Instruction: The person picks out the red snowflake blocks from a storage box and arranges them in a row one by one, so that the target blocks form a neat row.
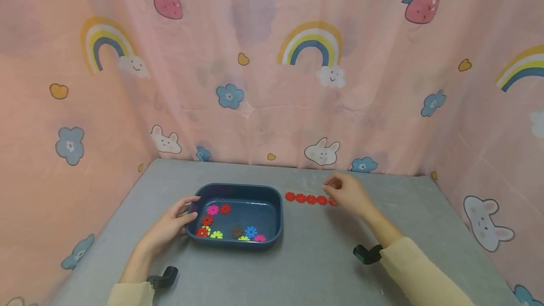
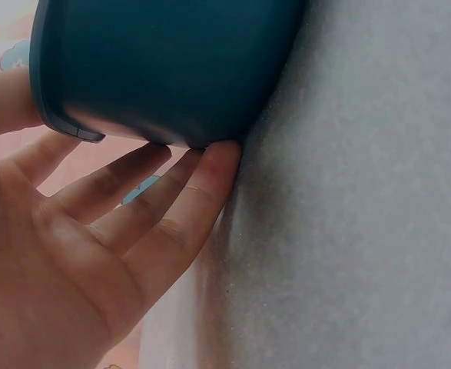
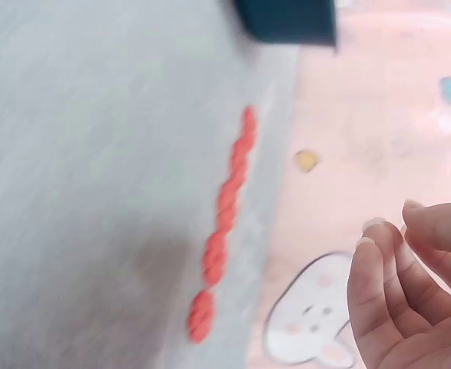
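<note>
A dark blue plastic bin stands on the table with notched plastic discs in several colours inside. My left hand holds its left end, thumb at the rim, fingers against the outer wall. To the right of the bin lies a straight row of several red notched discs, also seen as a red line in the right wrist view. Above the right end of that row hovers my right hand, its fingers loosely bent, nothing visible between them. It partly hides the last red disc.
The grey table meets a pink patterned curtain at the back and on both sides. A black wrist camera sits on the left wrist, another black camera on the right.
</note>
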`<state>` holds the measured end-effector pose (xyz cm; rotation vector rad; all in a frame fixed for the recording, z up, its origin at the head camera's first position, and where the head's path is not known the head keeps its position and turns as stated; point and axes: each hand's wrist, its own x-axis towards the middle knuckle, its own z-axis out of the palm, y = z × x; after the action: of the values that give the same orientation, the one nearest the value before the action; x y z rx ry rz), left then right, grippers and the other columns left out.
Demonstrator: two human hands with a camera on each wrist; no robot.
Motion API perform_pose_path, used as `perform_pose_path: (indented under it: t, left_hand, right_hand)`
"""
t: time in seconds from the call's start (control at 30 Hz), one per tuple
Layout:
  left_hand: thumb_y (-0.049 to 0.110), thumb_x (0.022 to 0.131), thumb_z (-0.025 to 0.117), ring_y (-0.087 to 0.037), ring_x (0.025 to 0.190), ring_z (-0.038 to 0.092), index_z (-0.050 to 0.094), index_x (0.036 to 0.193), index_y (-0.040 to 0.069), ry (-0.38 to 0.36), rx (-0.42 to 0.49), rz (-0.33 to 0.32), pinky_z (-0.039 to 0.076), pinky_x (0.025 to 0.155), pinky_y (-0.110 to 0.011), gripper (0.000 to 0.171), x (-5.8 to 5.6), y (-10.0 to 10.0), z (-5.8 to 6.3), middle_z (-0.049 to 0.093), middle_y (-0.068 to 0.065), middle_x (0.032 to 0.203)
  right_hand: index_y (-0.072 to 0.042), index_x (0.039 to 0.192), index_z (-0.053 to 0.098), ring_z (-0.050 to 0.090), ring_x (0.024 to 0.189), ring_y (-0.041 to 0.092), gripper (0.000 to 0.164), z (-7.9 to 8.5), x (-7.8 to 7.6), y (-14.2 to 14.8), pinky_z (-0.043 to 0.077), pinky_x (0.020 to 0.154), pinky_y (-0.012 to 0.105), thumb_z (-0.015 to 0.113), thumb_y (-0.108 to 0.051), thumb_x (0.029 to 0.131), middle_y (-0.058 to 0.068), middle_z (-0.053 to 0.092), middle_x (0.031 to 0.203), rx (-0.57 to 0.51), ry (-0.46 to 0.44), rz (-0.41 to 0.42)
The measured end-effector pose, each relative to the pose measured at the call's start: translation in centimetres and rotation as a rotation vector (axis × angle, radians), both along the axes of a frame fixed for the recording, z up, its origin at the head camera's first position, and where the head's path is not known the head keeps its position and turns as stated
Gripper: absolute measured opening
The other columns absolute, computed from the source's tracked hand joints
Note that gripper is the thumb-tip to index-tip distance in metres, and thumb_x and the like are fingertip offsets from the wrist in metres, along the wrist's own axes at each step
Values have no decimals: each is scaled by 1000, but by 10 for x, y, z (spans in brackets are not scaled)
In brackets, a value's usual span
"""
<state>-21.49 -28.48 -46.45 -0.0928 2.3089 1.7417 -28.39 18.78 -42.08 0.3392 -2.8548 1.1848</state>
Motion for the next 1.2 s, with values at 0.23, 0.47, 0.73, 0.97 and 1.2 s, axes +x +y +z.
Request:
perform_pose_path:
  t: [0.23, 0.47, 0.73, 0.97, 1.2]
  left_hand:
    - [18, 106, 55, -42, 134, 48, 40, 153, 17, 0, 15, -4, 52, 98, -47, 50, 0, 0, -1, 18, -28, 163]
    - [17, 105, 55, -41, 130, 51, 40, 153, 16, 9, 25, -10, 53, 96, -45, 50, 0, 0, -1, 21, -28, 162]
    - [17, 106, 54, -42, 131, 50, 40, 153, 15, 13, 22, -12, 53, 96, -47, 50, 0, -1, -1, 22, -28, 162]
    - [17, 106, 54, -42, 133, 48, 39, 154, 17, 6, 25, -13, 51, 98, -48, 50, 0, -1, 0, 20, -28, 162]
    - [17, 106, 54, -40, 129, 52, 39, 153, 15, 6, 41, -19, 53, 96, -45, 50, 0, -1, 0, 22, -27, 161]
  right_hand:
    - [-7, 106, 69, 64, 83, 22, 16, 15, 12, -23, 55, 65, 32, 71, -20, 97, 6, 70, 94, -56, 42, 26]
    - [-9, 103, 71, 63, 83, 20, 12, 25, 23, -51, 55, 67, 32, 73, -18, 96, 2, 69, 91, -97, 86, 83]
    - [-10, 100, 72, 62, 77, 17, 10, 34, 34, -85, 54, 65, 32, 75, -17, 94, -1, 69, 86, -140, 100, 121]
    - [-13, 101, 73, 62, 80, 15, 12, 33, 38, -114, 55, 70, 29, 77, -19, 92, -5, 69, 89, -146, 92, 152]
    - [-13, 103, 72, 63, 81, 14, 10, 29, 39, -141, 55, 70, 29, 75, -17, 94, -5, 69, 89, -172, 52, 245]
